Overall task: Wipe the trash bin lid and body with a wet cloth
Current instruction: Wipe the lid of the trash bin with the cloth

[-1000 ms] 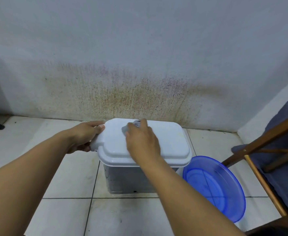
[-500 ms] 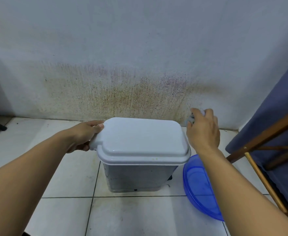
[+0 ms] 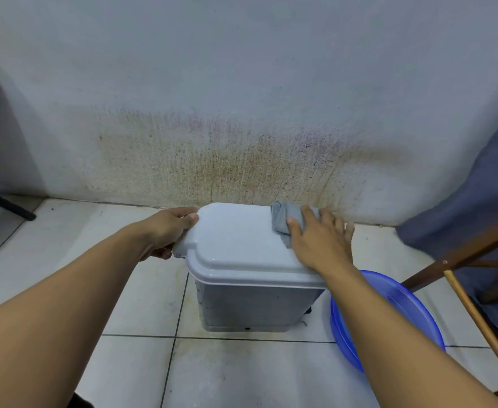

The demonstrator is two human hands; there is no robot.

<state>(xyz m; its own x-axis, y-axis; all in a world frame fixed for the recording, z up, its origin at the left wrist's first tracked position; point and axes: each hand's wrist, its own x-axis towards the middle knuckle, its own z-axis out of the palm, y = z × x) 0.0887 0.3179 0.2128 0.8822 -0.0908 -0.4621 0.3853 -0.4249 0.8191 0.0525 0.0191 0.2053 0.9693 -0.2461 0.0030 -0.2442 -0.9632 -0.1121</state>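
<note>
At 9 o'clock of the bin, left hand [image 3: 168,231] curled around the protruding tab of the pale grey moulded plastic lid [image 3: 239,240], thumb on top, fingers underneath, bracing. At centre on the white tiled floor [image 3: 65,260], against the stained wall: small grey rectangular plastic trash bin body [image 3: 250,307], lid closed. Probably light and hollow, likely to skid on tile unless braced; smooth plastic, slippery once wet. At 1 o'clock on the lid, crumpled soft grey cloth [image 3: 283,222], limp, pinned under the spread, flat right hand [image 3: 321,240]. Best pressed with the palm. At 4 o'clock, touching or just beside the bin, translucent blue plastic basin [image 3: 389,322].
</note>
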